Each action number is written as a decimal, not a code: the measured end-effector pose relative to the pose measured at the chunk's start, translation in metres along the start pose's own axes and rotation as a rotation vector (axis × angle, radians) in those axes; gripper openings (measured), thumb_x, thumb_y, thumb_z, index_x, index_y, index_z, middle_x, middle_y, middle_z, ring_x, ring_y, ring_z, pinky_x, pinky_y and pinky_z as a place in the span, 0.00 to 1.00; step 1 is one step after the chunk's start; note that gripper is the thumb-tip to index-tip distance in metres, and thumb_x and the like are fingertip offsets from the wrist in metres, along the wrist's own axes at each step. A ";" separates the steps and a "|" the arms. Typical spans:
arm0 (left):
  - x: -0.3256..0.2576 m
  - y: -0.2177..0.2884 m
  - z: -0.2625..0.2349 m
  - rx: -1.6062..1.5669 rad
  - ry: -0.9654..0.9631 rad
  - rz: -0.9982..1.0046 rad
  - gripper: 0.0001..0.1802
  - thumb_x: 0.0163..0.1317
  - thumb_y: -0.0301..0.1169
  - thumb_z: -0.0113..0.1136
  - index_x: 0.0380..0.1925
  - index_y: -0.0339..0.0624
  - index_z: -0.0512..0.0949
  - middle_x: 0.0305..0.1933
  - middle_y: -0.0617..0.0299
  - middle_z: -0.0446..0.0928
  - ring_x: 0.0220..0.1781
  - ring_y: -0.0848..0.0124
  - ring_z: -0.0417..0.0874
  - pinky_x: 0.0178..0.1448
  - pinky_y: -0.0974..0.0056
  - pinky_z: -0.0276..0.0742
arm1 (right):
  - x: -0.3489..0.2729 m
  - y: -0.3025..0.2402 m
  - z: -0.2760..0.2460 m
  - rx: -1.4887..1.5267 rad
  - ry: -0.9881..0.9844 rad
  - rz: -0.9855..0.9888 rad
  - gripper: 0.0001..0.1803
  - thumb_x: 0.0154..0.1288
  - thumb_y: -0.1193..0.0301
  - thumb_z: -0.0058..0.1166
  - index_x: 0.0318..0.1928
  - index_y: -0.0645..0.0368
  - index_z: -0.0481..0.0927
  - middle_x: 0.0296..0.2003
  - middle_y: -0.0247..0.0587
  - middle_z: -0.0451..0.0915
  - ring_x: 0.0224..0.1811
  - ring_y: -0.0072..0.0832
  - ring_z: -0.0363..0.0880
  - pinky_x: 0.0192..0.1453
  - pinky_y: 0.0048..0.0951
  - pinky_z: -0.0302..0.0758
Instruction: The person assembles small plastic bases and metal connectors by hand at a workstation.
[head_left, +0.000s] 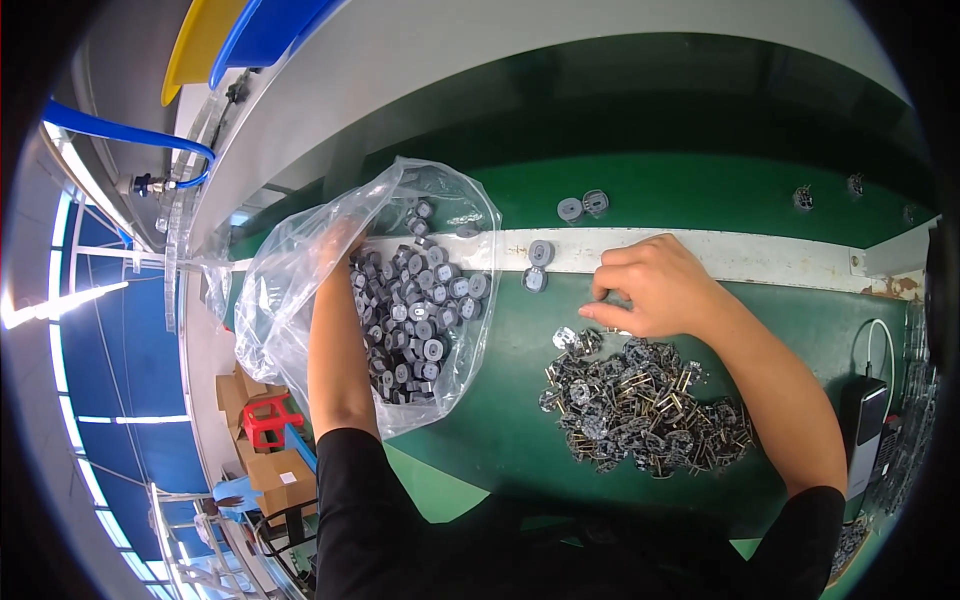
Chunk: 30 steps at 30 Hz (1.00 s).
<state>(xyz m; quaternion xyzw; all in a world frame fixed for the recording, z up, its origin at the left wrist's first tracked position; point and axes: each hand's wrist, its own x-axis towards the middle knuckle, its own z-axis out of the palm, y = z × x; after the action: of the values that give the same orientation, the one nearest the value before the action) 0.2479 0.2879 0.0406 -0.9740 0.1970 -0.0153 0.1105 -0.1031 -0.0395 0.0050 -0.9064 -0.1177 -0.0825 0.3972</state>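
Observation:
A clear plastic bag (462, 190) lies on its side to the left, heaped with small grey plastic plug-like parts (410, 320). My left hand (342, 240) is at the bag's far side, seen through the wrinkled film; its fingers are blurred by the plastic. On the right, my right hand (655, 285) hovers just beyond a pile of small dark parts with metal pins (640, 405). Its fingers are curled, with a gap between thumb and forefinger and nothing visible between them. Two grey round parts (537, 266) lie between the bag and this hand, on the white strip.
A white metal strip (740, 258) crosses the green work surface (500, 430). Beyond it lie two more grey parts (582, 206) and, at the far right, a few small metal pieces (803, 197). A dark device with a white cable (866, 415) sits at the right edge.

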 end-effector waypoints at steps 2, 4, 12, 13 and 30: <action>0.030 0.014 -0.005 0.001 -0.005 -0.015 0.23 0.69 0.40 0.45 0.54 0.39 0.80 0.58 0.44 0.79 0.62 0.48 0.78 0.66 0.55 0.69 | 0.000 0.000 0.000 0.000 0.007 0.001 0.19 0.59 0.54 0.62 0.24 0.56 0.82 0.23 0.36 0.79 0.24 0.40 0.78 0.31 0.39 0.72; 0.018 0.007 -0.002 -0.002 -0.010 -0.022 0.23 0.69 0.41 0.45 0.54 0.39 0.80 0.58 0.44 0.79 0.62 0.48 0.78 0.66 0.55 0.69 | 0.001 0.000 -0.001 -0.005 -0.028 0.022 0.19 0.60 0.53 0.62 0.24 0.56 0.82 0.24 0.36 0.80 0.25 0.39 0.79 0.32 0.39 0.73; 0.010 -0.004 -0.005 0.003 -0.051 -0.064 0.24 0.70 0.43 0.44 0.55 0.39 0.79 0.60 0.43 0.78 0.64 0.48 0.76 0.68 0.54 0.67 | 0.002 0.006 0.009 0.029 0.115 -0.072 0.15 0.57 0.56 0.66 0.23 0.53 0.82 0.19 0.32 0.77 0.20 0.35 0.75 0.26 0.35 0.68; 0.012 -0.007 -0.010 0.011 -0.061 -0.079 0.25 0.70 0.43 0.44 0.55 0.39 0.79 0.60 0.43 0.77 0.64 0.48 0.76 0.68 0.54 0.67 | 0.001 0.006 0.008 0.020 0.114 -0.074 0.16 0.57 0.56 0.65 0.23 0.53 0.82 0.20 0.32 0.78 0.20 0.36 0.76 0.26 0.36 0.68; -0.001 0.052 -0.005 0.086 -0.137 -0.161 0.27 0.71 0.46 0.42 0.57 0.39 0.78 0.63 0.42 0.75 0.68 0.46 0.72 0.71 0.53 0.64 | 0.001 0.008 0.005 -0.077 0.015 -0.021 0.18 0.61 0.52 0.61 0.24 0.53 0.81 0.23 0.31 0.79 0.24 0.37 0.78 0.29 0.38 0.71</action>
<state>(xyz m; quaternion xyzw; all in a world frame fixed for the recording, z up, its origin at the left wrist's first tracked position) 0.2274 0.2407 0.0343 -0.9798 0.1091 0.0342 0.1639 -0.0999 -0.0410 -0.0040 -0.9191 -0.1210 -0.0977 0.3621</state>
